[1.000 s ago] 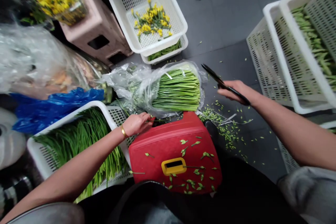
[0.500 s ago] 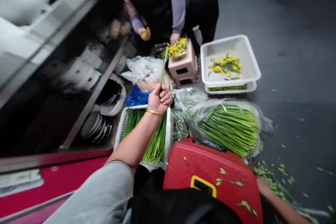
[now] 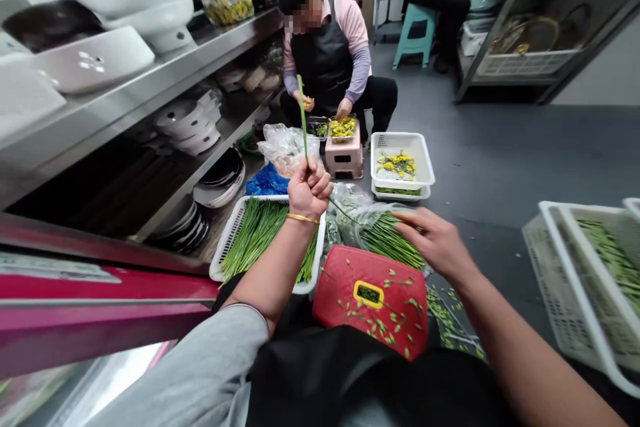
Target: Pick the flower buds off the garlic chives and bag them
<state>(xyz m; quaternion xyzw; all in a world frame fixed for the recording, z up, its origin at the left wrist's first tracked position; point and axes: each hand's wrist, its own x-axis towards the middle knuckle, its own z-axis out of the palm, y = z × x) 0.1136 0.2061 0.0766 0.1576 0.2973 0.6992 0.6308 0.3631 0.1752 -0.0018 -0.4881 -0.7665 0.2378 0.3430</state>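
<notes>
My left hand (image 3: 310, 190) is closed round a long green chive stem (image 3: 303, 117), which points up and away, its thin lower end trailing to the right. Under that forearm a white basket (image 3: 216, 267) holds many loose chive stems (image 3: 250, 233). My right hand (image 3: 435, 240) is open, fingers stretched left over a bundle of chive stems (image 3: 390, 237) in a clear plastic bag (image 3: 357, 217); whether it touches them I cannot tell. Nearest me, a red stool (image 3: 335, 300) with a yellow-rimmed slot has small green buds (image 3: 380, 327) strewn across its top.
A co-worker (image 3: 325, 47) sits ahead, hands at a box of yellow flowers (image 3: 343, 128) on a pink stool (image 3: 345, 159). White baskets (image 3: 425, 170) stand right of it, more baskets (image 3: 550, 260) at far right. Dish-laden metal shelving (image 3: 240, 47) runs along the left. Cut bits (image 3: 453, 313) litter the floor.
The view has tilted up and widened. My right hand has risen from beside the red stool to above the bagged bundle. More buds lie on the stool; my left hand still holds a stem.
</notes>
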